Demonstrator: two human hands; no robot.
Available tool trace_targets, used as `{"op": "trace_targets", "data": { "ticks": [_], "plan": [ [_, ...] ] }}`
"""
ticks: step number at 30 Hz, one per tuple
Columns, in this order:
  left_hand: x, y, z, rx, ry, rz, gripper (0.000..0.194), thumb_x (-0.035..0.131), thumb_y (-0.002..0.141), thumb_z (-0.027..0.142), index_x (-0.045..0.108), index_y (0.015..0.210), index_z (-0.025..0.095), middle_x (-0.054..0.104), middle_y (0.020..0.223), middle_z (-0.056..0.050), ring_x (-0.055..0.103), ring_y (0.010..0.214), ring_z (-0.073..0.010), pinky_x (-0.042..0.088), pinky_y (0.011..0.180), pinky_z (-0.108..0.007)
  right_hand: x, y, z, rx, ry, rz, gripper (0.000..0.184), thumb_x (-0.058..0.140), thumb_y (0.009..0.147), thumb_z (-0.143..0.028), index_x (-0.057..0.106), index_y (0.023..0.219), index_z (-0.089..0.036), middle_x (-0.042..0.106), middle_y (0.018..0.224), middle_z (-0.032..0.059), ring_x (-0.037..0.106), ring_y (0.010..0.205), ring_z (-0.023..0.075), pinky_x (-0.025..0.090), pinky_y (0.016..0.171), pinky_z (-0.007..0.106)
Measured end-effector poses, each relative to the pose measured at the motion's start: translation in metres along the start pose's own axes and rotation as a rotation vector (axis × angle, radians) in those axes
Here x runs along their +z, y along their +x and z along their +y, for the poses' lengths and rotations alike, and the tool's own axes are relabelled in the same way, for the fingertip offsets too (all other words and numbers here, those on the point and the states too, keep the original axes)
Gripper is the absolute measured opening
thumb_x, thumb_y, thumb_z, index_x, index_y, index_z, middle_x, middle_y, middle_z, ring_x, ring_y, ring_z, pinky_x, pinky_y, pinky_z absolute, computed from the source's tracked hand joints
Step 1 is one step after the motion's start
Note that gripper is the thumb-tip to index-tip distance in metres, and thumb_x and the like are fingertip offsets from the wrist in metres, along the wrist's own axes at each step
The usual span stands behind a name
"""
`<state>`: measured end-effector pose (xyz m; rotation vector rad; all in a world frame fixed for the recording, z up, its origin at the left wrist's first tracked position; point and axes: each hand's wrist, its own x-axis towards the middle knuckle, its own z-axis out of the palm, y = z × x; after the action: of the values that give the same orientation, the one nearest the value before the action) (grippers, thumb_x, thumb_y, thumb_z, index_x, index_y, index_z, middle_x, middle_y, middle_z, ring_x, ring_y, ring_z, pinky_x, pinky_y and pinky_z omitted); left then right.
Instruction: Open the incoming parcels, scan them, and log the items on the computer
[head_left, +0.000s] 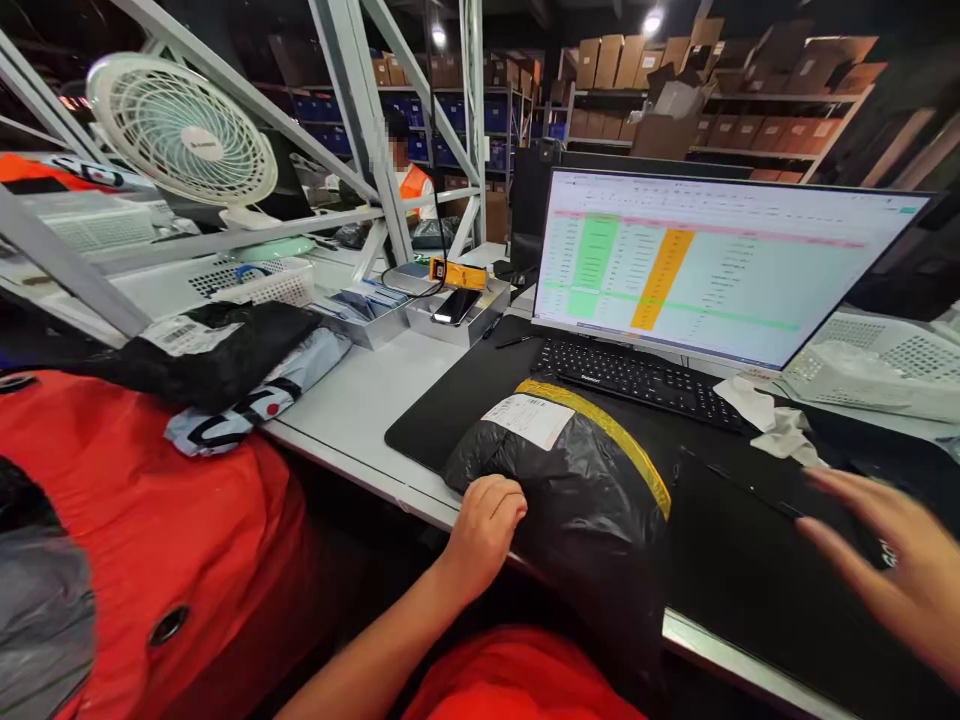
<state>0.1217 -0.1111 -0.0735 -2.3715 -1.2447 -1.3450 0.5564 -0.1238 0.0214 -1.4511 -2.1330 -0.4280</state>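
1. A dim warehouse forms the background, its shelving stacked with cardboard boxes (615, 62) and blue bins (330, 108); a person in an orange vest (412, 183) is partly visible behind the metal frame.
2. A pale desk (390, 380) carries a black desk mat (442, 410), with a monitor (720, 260) showing a spreadsheet with green and orange columns, and a black keyboard (630, 378) just in front of it.
3. A black plastic parcel (577, 490) lies on the mat at the desk's near edge, its lower part hanging over toward the person. Yellow tape (611, 425) runs along its far side, and a white shipping label (532, 420) sits on its upper left.
4. The left hand (489, 525) has its fingers curled closed on the parcel's near left side, gripping the plastic.
5. The right hand (889, 560) is open, blurred, with thumb and fingers spread, to the right of the parcel; whether it touches the mat cannot be told.
6. Crumpled white tissue (780, 425) lies near the right hand, beside the keyboard.
7. On the left, a labelled black mailer (225, 370) overlaps a grey mailer (240, 425), next to a red sack (195, 540) with metal eyelets.
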Motion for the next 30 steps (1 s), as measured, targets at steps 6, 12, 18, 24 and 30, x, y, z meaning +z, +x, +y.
{"op": "trace_targets", "data": {
  "ticks": [6, 12, 18, 24, 30],
  "plan": [
    [-0.012, -0.011, -0.012, 0.045, -0.067, -0.062, 0.032, 0.061, 0.096, 0.026, 0.062, 0.127, 0.018, 0.069, 0.124, -0.013, 0.062, 0.119, -0.0242, 0.054, 0.101, -0.044, 0.058, 0.043, -0.161, -0.606, 0.228, -0.209, 0.046, 0.056, 0.099, -0.036, 0.054, 0.143, -0.023, 0.056, 0.147, 0.006, 0.055, 0.132, 0.0243, 0.053, 0.106, 0.044],
    [0.002, -0.015, -0.026, 0.056, -0.108, 0.0, 0.019, 0.063, 0.092, 0.011, 0.071, 0.106, 0.021, 0.076, 0.097, -0.005, 0.068, 0.103, -0.0194, 0.058, 0.094, -0.04, 0.113, 0.042, -0.176, -0.616, 0.316, -0.046, 0.014, 0.059, 0.099, -0.025, 0.072, 0.104, -0.024, 0.076, 0.107, -0.0031, 0.068, 0.099, 0.017, 0.045, 0.112, 0.047],
    [0.007, -0.009, -0.025, 0.051, 0.002, 0.009, 0.018, 0.053, 0.096, 0.015, 0.068, 0.087, 0.019, 0.072, 0.085, -0.005, 0.066, 0.082, -0.0178, 0.057, 0.082, -0.036, 0.103, 0.042, -0.183, -0.609, 0.215, -0.066, 0.024, 0.049, 0.1, -0.013, 0.068, 0.086, -0.019, 0.074, 0.092, 0.0007, 0.064, 0.081, 0.016, 0.052, 0.096, 0.039],
    [-0.006, 0.0, -0.016, 0.059, -0.126, 0.024, 0.015, 0.047, 0.097, 0.015, 0.061, 0.092, 0.019, 0.071, 0.089, -0.006, 0.062, 0.086, -0.0183, 0.052, 0.083, -0.036, 0.081, 0.057, -0.183, -0.52, 0.366, -0.155, 0.019, 0.051, 0.101, -0.018, 0.064, 0.088, -0.019, 0.07, 0.096, 0.0031, 0.062, 0.087, 0.0159, 0.05, 0.088, 0.035],
    [0.002, -0.006, -0.003, 0.143, -0.174, 0.082, 0.02, 0.041, 0.098, 0.012, 0.058, 0.095, 0.02, 0.071, 0.092, -0.005, 0.063, 0.089, -0.0174, 0.051, 0.085, -0.036, 0.092, 0.072, -0.199, -0.532, 0.356, -0.173, 0.02, 0.064, 0.095, -0.028, 0.07, 0.114, -0.025, 0.068, 0.12, 0.0056, 0.058, 0.107, 0.024, 0.045, 0.092, 0.043]
  ]
}}
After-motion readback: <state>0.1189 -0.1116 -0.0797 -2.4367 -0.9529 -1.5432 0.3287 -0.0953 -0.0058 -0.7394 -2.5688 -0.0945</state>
